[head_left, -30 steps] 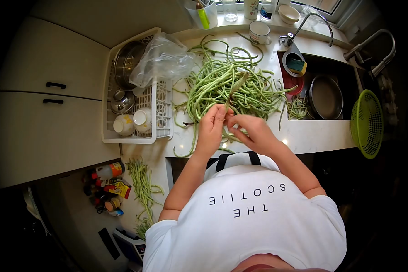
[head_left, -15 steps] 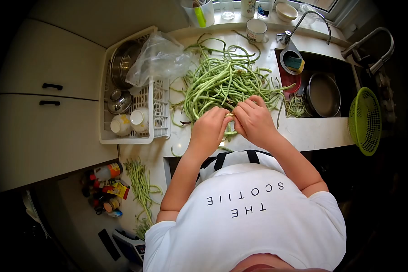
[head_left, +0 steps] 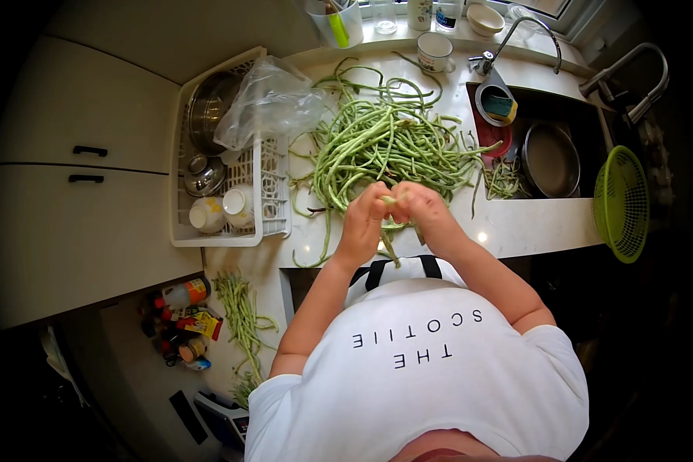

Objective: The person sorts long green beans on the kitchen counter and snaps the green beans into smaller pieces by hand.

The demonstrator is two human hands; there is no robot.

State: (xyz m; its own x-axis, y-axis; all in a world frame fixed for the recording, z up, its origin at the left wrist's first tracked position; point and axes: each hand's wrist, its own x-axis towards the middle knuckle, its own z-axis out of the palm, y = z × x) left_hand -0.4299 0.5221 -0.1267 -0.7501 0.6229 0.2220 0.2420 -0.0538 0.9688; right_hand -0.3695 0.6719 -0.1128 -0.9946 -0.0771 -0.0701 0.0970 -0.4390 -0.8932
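A large tangled heap of long green beans [head_left: 393,146] lies on the white counter in front of me. At its near edge my left hand [head_left: 364,218] and my right hand [head_left: 425,213] meet, fingers pinched on a long bean [head_left: 389,201]. A short pale length of it shows between the fingertips, and the fingers hide much of the rest. Bean pieces hang below the hands, over the counter's front edge. A smaller bunch of beans [head_left: 242,316] lies on the counter at the lower left.
A white dish rack [head_left: 273,189] with bowls, cups and a plastic bag [head_left: 273,104] stands left. At right is a sink with a round pan [head_left: 550,162] and bean scraps [head_left: 504,179]. A green colander [head_left: 621,204] sits beyond it. A mug [head_left: 435,51] stands behind the heap.
Both hands have come slightly nearer to my body, and the right fingers have curled in closer to the left. A bean length now hangs below the hands.
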